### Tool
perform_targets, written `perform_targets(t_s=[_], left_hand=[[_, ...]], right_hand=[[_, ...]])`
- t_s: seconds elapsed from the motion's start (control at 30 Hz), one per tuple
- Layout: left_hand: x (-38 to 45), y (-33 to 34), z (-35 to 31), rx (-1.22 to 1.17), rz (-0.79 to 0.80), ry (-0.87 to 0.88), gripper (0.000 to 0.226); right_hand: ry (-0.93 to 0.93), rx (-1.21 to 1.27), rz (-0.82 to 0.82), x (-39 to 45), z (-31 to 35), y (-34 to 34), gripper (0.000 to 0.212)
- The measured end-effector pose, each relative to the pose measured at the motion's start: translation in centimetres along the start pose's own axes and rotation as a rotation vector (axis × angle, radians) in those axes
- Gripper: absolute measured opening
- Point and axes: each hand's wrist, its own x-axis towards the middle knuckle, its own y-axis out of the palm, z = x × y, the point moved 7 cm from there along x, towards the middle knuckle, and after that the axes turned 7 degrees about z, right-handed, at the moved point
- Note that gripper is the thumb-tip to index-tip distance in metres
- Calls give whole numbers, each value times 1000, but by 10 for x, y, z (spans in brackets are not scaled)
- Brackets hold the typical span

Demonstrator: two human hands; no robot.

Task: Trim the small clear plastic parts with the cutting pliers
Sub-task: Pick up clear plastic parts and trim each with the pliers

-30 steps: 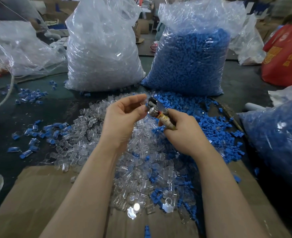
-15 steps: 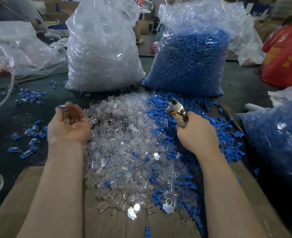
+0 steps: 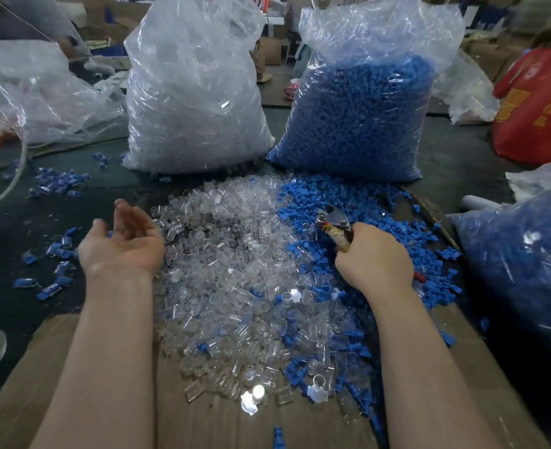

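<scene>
Cardboard sheet (image 3: pixel 73 367): heap of clear plastic parts (image 3: pixel 235 270) at centre. Left hand (image 3: pixel 122 244): palm up, fingers relaxed, empty, beside heap. Right hand (image 3: pixel 376 257): grips cutting pliers (image 3: pixel 334 226) over blue parts (image 3: pixel 348 202).

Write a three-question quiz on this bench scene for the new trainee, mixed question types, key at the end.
1. True or false: the left hand grips a clear part.
2. Which hand holds the cutting pliers? A) left B) right C) neither
3. Fill in: the loose pile of clear parts lies to the ____ of the loose blue parts.

Key: 1. False, it is palm up and open. 2. B. 3. Left.
</scene>
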Motion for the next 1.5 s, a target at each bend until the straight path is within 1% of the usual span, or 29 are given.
perform_targets(t_s=[0.03, 0.07, 0.1, 0.17, 0.27, 0.33, 0.4, 0.47, 0.5, 0.53, 0.6, 0.7, 0.93, 1.07, 1.13, 1.23, 1.4, 1.5], left_hand=[[-6, 6, 2, 86, 20, -17, 23], [-10, 11, 5, 232, 34, -31, 19], [-15, 19, 9, 431, 65, -37, 15], [-21, 34, 20, 829, 180, -20, 8], [-34, 48, 43, 1423, 386, 28, 6], [-42, 52, 61, 1715, 501, 53, 7], [-45, 49, 77, 1971, 561, 46, 9], [-46, 46, 87, 2193, 591, 53, 23], [-46, 46, 91, 2264, 604, 68, 30], [-47, 46, 93, 2284, 616, 83, 31], [-47, 47, 94, 2244, 622, 98, 24], [-47, 49, 91, 2207, 587, 132, 16], [-51, 57, 82, 2135, 522, 248, 11], [-52, 60, 77, 2003, 477, 243, 19], [-53, 62, 77, 1944, 480, 241, 21], [-54, 63, 78, 1881, 498, 239, 18], [-52, 61, 81, 1813, 508, 202, 7], [-52, 60, 81, 1769, 503, 176, 7]], right_hand=[[-4, -9, 12, 0, 1, 1, 14], [-8, -17, 23, 0, 2, 2, 15], [-9, -24, 33, 1, 3, 2, 15], [-2, -33, 50, 2, 4, 3, 16], [3, -35, 63, 3, 5, 4, 17], [-15, -35, 69, 3, 7, 5, 18], [-44, -29, 68, 2, 9, 5, 19], [-69, -28, 51, 3, 10, 6, 21], [-78, -29, 42, 3, 10, 5, 22], [-84, -31, 35, 3, 11, 5, 22], [-92, -32, 26, 3, 12, 6, 22], [-75, -29, 40, 3, 12, 7, 21], [5, 1, 88, 4, 7, 7, 24], [5, -7, 99, 3, 8, 6, 20], [10, -20, 118, 2, 8, 6, 23], [19, -37, 128, 2, 8, 5, 24], [10, -36, 117, 1, 10, 5, 22], [-1, -32, 116, 1, 12, 5, 19]])
